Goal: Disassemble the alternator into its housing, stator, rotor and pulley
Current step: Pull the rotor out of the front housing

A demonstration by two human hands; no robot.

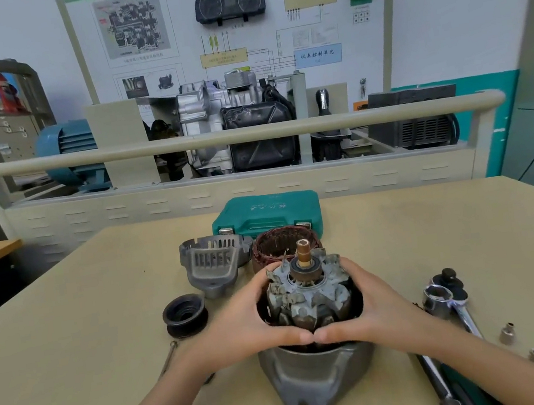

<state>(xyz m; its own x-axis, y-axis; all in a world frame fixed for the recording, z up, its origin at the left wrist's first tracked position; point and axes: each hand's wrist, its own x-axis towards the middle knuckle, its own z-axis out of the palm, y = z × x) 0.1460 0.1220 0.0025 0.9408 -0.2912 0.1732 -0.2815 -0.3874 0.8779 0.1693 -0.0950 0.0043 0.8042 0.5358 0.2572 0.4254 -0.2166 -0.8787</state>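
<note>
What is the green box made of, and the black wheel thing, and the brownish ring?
Green box: probably plastic, with a smooth moulded lid and metal latches. Black wheel: likely dark-coated metal with a dull sheen. Brownish ring: looks like copper wire, reddish wound strands.

A green tool case (265, 214) lies on the table (70, 335).

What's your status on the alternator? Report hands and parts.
Both hands, left and right, grip the rotor in the front housing. Pulley, stator, rear housing already off. Nothing in the way.
</note>
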